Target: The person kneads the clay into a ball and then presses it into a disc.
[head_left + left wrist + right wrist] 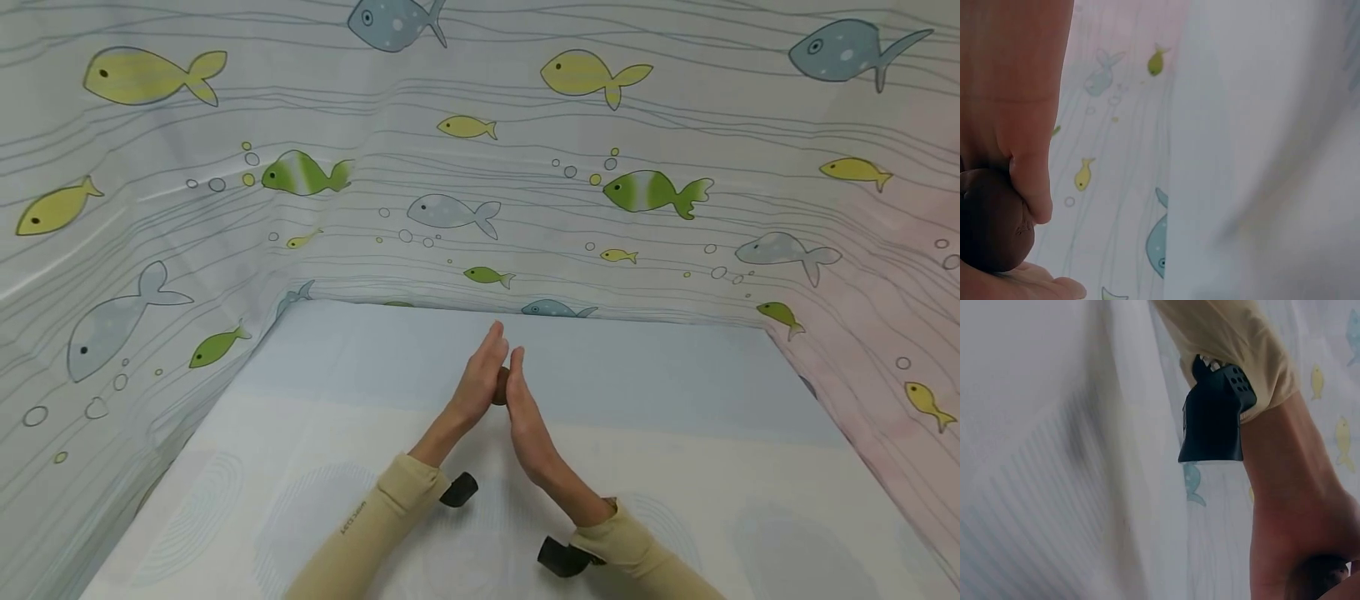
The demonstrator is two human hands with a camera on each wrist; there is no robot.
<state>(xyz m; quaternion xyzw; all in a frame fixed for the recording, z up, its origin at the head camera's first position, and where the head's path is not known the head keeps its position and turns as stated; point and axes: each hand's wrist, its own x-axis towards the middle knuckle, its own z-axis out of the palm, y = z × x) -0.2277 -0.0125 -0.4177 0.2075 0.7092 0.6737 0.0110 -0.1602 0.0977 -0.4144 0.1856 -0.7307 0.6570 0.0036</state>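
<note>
A small brown lump [500,385] sits squeezed between my two palms above the middle of the table. My left hand [478,377] presses it from the left with straight fingers pointing up and away. Facing it, my right hand [527,421] presses from the right, fingers also straight. Most of the lump is hidden between the palms in the head view. The left wrist view shows the brown lump [991,222] close up, rounded and wedged between skin above and below. At the bottom edge of the right wrist view, the lump [1319,575] peeks out below my left forearm [1291,487].
The table [675,467] has a pale blue and white patterned cover. Fish-printed curtain walls [525,167] close it in at the back, left and right. Black wrist cameras [459,490] [561,557] sit at the beige sleeve cuffs.
</note>
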